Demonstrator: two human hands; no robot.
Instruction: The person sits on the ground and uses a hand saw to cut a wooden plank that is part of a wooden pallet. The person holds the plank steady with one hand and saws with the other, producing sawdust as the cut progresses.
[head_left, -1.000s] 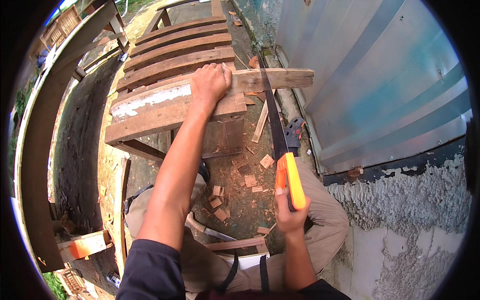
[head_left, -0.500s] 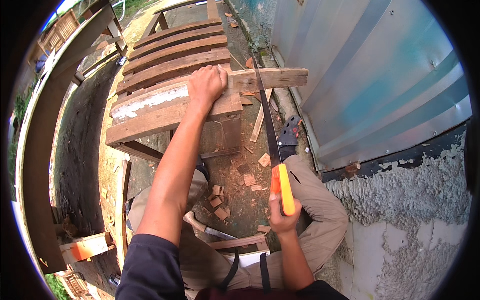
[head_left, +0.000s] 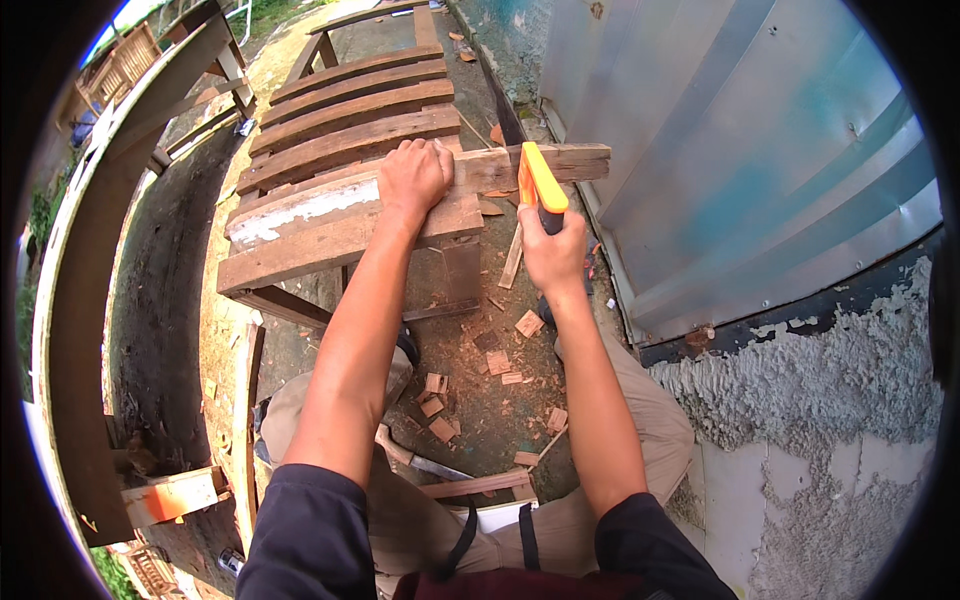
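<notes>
below my wrists, wood offcuts litter the ground. my right hand is wrapped tight round the orange saw handle, blade running past it. my left hand presses flat, fingers spread, on the plank atop the slatted bench. i judge i'm mid-cut; next calls for steady strokes, plank pinned.

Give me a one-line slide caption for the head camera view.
Left hand steadies a wooden plank on a slatted bench while right hand drives an orange-handled saw.
</notes>
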